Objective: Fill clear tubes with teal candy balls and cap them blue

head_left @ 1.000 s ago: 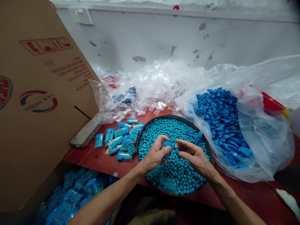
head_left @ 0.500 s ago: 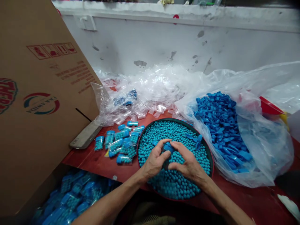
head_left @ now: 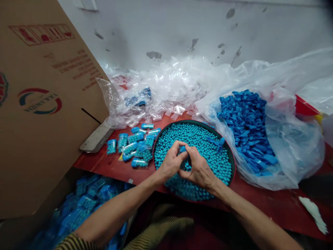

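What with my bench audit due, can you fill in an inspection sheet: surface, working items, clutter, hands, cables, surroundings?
Surface: red tabletop, partly covered.
Working items: turquoise beads in a round basin; bead-filled bottles beside it; blue scoops in an open plastic bag.
Clutter: heaped clear plastic packaging behind.
Hands: left hand holds a mostly hidden blue item; right hand meets it, over the basin.
Cables: nothing seen.
Surroundings: stained white wall; cardboard box at left.
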`<action>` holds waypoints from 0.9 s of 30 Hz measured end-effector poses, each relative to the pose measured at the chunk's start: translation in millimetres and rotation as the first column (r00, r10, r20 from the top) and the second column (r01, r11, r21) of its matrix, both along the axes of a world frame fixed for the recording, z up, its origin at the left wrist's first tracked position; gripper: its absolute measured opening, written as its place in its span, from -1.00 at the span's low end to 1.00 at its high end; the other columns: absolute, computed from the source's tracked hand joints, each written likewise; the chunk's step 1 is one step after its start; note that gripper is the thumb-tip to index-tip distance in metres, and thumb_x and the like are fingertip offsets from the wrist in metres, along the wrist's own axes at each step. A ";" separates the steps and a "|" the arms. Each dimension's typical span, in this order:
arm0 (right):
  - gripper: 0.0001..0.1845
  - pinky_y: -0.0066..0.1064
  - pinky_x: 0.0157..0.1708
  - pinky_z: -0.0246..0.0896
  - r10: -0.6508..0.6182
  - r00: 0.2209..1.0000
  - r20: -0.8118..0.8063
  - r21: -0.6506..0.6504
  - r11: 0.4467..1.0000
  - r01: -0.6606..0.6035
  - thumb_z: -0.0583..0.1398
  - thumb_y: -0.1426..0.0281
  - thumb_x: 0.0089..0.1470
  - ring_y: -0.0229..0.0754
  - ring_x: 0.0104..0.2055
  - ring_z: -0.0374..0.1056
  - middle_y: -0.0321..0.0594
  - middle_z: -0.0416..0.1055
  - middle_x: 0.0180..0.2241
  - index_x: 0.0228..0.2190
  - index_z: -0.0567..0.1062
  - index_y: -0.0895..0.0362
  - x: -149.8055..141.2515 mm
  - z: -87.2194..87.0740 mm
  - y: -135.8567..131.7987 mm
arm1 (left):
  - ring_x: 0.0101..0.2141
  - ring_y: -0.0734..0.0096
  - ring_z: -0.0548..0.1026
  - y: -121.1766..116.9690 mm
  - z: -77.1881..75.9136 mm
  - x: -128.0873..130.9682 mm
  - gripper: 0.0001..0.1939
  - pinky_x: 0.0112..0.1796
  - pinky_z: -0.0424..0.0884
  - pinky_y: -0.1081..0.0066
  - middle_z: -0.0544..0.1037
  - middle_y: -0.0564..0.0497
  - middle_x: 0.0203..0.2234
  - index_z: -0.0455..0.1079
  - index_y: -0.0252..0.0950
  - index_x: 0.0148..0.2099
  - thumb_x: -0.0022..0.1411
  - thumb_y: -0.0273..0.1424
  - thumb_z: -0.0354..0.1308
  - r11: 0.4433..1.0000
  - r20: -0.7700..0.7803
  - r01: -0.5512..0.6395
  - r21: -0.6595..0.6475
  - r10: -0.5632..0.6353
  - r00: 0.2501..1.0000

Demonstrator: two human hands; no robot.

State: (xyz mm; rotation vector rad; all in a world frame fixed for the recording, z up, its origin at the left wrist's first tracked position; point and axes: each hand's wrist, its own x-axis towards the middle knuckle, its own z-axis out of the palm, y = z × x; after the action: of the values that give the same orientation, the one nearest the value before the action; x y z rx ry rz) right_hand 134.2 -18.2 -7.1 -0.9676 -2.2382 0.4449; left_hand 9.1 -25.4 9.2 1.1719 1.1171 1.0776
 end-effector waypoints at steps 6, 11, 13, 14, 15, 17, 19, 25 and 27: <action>-0.43 -0.34 -0.27 0.24 0.098 0.995 -0.034 -0.305 0.947 -0.103 0.10 0.34 0.01 -0.25 -0.33 0.29 -0.16 0.32 -0.19 0.06 0.09 0.10 24.7 5.2 23.0 | -0.59 0.55 0.33 16.1 2.8 -56.5 -0.65 -0.58 0.25 0.56 0.30 0.14 -0.56 0.12 -0.25 -0.06 0.08 -0.30 0.02 0.989 -0.071 -0.124 0.077 0.130 0.989; -0.67 -0.32 -0.18 0.17 0.261 0.962 0.084 -0.303 0.926 -0.225 0.09 0.30 0.03 -0.18 -0.18 0.27 -0.19 0.39 -0.24 -0.12 0.35 0.08 38.6 -1.1 11.1 | -0.28 0.34 0.36 23.5 -9.3 -126.4 -0.55 -0.26 0.28 0.35 0.38 -0.03 -0.29 0.18 -0.28 0.00 0.02 -0.36 0.05 0.830 -0.515 -0.420 0.366 0.557 0.651; -0.61 -0.30 -0.17 0.16 0.291 0.945 0.151 -0.314 0.920 -0.233 0.09 0.25 0.02 -0.16 -0.16 0.26 -0.16 0.38 -0.22 -0.08 0.31 0.09 35.8 -3.9 4.8 | -0.22 0.28 0.34 16.0 -10.3 -133.4 -0.57 -0.19 0.23 0.31 0.37 -0.05 -0.26 0.20 -0.28 0.01 0.04 -0.37 0.02 0.787 -0.644 -0.394 0.475 0.616 0.454; -0.58 -0.29 -0.17 0.16 0.286 0.941 0.183 -0.325 0.920 -0.217 0.08 0.23 0.03 -0.15 -0.15 0.26 -0.15 0.38 -0.21 -0.06 0.29 0.10 33.9 -4.6 2.9 | -0.24 0.28 0.35 9.2 -9.2 -131.1 -0.60 -0.20 0.23 0.31 0.38 -0.04 -0.29 0.22 -0.28 0.00 0.07 -0.37 -0.01 0.805 -0.687 -0.345 0.482 0.592 0.421; -0.57 -0.29 -0.16 0.15 0.278 0.937 0.211 -0.337 0.921 -0.197 0.07 0.23 0.04 -0.14 -0.14 0.26 -0.14 0.37 -0.19 -0.05 0.28 0.10 32.0 -4.7 1.9 | -0.29 0.31 0.36 0.7 -7.5 -125.5 -0.65 -0.22 0.24 0.33 0.40 -0.02 -0.34 0.25 -0.28 -0.03 0.10 -0.36 -0.04 0.845 -0.724 -0.275 0.459 0.535 0.435; -0.58 -0.31 -0.16 0.14 0.294 0.920 0.259 -0.351 0.916 -0.194 0.04 0.22 0.06 -0.15 -0.13 0.24 -0.13 0.35 -0.17 -0.05 0.27 0.11 28.9 -3.2 1.7 | -0.37 0.38 0.37 -19.7 -3.6 -108.0 -0.70 -0.27 0.26 0.38 0.41 0.02 -0.41 0.27 -0.28 -0.07 0.15 -0.34 -0.07 0.930 -0.765 -0.064 0.363 0.336 0.549; -0.53 -0.33 -0.17 0.13 0.359 0.886 0.293 -0.355 0.901 -0.248 0.06 0.17 0.03 -0.14 -0.12 0.23 -0.12 0.32 -0.16 -0.04 0.26 0.11 25.5 -0.4 1.2 | -0.30 0.37 0.35 -40.1 -1.8 -87.7 -0.72 -0.23 0.23 0.37 0.42 0.00 -0.36 0.29 -0.27 -0.11 0.13 -0.30 -0.02 0.925 -0.790 0.201 0.322 0.145 0.596; -0.33 -0.29 -0.29 0.13 0.405 0.798 0.446 -0.340 0.902 -0.267 0.15 0.00 -0.19 -0.08 -0.25 0.21 -0.09 0.28 -0.26 -0.10 0.29 0.16 8.3 1.1 -11.4 | -0.22 0.28 0.29 -62.6 -13.1 -51.8 -0.68 -0.16 0.11 0.23 0.40 -0.03 -0.32 0.27 -0.24 -0.11 0.06 -0.30 0.10 0.817 -0.908 0.545 0.188 -0.067 0.413; -0.48 -0.31 -0.31 0.13 0.398 0.803 0.444 -0.357 0.900 -0.249 0.14 0.08 -0.12 -0.11 -0.28 0.21 -0.12 0.29 -0.31 -0.19 0.33 0.18 6.4 0.8 -13.7 | -0.24 0.32 0.31 -58.0 -18.0 -51.3 -0.72 -0.17 0.12 0.26 0.40 -0.02 -0.31 0.25 -0.25 -0.10 0.09 -0.41 0.05 0.841 -0.906 0.510 0.180 -0.060 0.419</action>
State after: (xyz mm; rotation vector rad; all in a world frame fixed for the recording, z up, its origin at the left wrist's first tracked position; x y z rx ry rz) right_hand 140.6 -31.9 -6.3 -0.9108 -2.9113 0.7527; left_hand -42.2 -83.3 -8.8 2.3809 1.3648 0.3496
